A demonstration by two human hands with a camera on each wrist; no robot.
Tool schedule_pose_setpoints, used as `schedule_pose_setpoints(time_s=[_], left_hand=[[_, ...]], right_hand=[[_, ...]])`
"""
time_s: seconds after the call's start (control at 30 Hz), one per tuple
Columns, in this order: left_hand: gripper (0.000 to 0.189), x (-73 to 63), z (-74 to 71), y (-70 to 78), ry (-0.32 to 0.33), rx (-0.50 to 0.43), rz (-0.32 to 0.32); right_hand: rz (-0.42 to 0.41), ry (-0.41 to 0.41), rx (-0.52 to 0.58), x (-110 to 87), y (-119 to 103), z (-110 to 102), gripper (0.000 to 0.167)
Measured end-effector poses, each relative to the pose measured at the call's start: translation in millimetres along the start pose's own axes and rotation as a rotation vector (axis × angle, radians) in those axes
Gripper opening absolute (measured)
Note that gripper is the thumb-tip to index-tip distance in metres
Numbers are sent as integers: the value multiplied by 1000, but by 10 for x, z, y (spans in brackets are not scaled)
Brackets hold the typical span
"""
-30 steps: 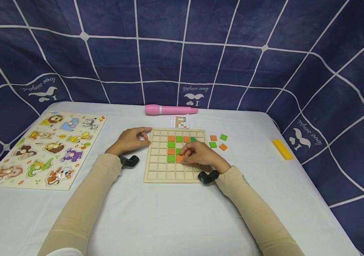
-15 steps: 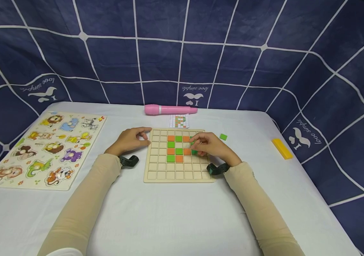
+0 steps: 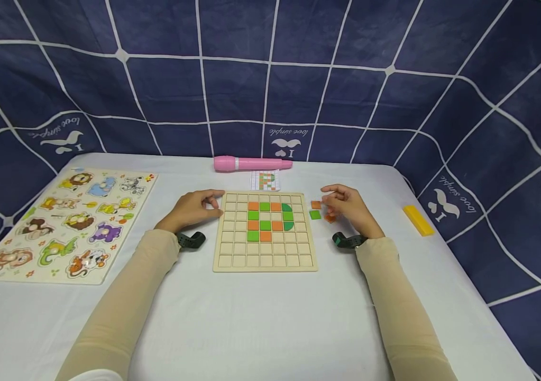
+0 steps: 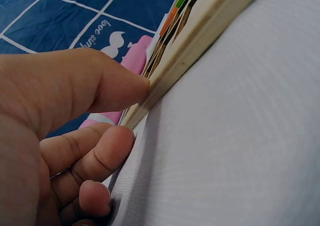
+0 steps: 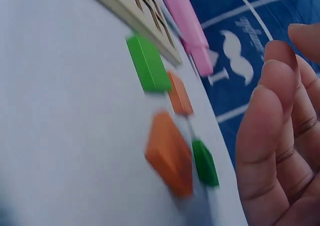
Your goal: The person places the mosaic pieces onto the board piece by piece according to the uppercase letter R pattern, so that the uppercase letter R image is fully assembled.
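Note:
A wooden grid board [image 3: 265,269] lies on the white cloth, with orange and green square tiles and two dark green rounded pieces set in its cells in a P shape. My left hand [image 3: 191,209] rests at the board's upper left; in the left wrist view its thumb [image 4: 120,88] touches the board's edge. Beyond the right side, my right hand [image 3: 350,209] hovers over loose tiles with nothing in its fingers. Among them are a green tile [image 5: 149,65], an orange tile [image 5: 180,95] and a blurred orange tile [image 5: 170,153]. Another green tile [image 5: 205,163] is hidden by this hand in the head view.
Behind the board lie a small pattern card [image 3: 266,181] and a pink microphone-shaped object [image 3: 253,164]. An animal puzzle board [image 3: 80,222] covers the left of the table; a yellow bar [image 3: 418,220] is at the right. Navy checked cloth [image 3: 232,90] stands behind.
My right hand has moved from the board rightward to above the loose tiles, uncovering the orange and green pieces on the board. My left hand stays at the board's edge.

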State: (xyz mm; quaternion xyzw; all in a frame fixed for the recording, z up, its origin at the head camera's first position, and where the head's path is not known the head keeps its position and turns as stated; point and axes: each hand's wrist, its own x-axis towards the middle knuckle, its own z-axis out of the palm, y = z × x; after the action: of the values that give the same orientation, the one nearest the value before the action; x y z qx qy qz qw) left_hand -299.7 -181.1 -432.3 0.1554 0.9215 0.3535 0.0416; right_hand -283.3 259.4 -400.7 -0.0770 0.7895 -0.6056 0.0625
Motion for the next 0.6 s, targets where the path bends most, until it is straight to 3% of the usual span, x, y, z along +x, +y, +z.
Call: schedule_pose_setpoints(time_s=[0.27, 0.6], left_hand=[[65, 0, 4, -3, -8, -5, -6], [65, -8, -4, 4, -7, -10, -11]], right_hand=[[-2, 114, 89, -98, 123, -301, 44], [10, 128, 125, -106, 129, -321, 42]])
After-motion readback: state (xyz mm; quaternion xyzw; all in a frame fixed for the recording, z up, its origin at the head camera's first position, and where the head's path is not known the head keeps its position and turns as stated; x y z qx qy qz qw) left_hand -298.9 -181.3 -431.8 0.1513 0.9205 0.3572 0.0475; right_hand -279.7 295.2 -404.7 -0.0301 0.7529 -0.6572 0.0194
